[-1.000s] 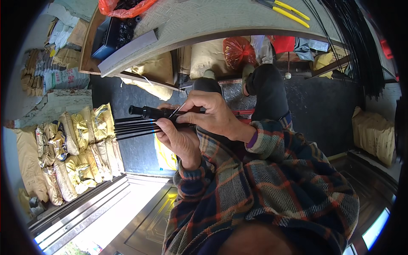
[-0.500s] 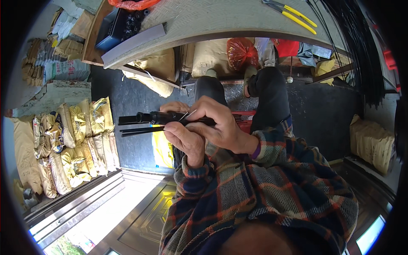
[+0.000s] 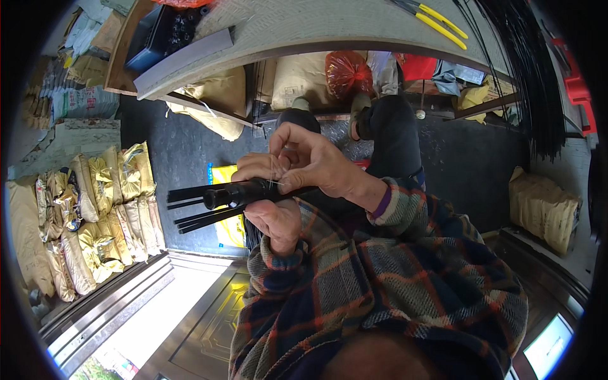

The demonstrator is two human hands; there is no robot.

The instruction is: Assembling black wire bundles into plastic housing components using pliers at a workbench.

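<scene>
A bundle of thin black rods [image 3: 197,223] lies across my lap, its ends pointing left and fanned a little apart. Among them sits a thicker black tubular piece [image 3: 218,197] with an open round end. My left hand [image 3: 275,227] wraps the bundle from below, thumb on the near side and fingers over the far side. Just above it, my right hand [image 3: 326,166] pinches a thin pale strand [image 3: 274,170] that stretches over the black pieces. The rods' right-hand ends are hidden behind my hands.
Ahead is a worktable [image 3: 304,28] with yellow-handled pliers [image 3: 441,30], a blue bin [image 3: 149,44] of small black parts and long black strands [image 3: 538,95] hanging at right. Wrapped packages [image 3: 88,209] fill the left side. A yellow packet [image 3: 228,235] lies beneath the bundle.
My right hand has risen from the bundle, with its thumb and fingers pinching the strand. The bundle has turned slightly and its rods spread wider. My left thumb has shifted along the near side.
</scene>
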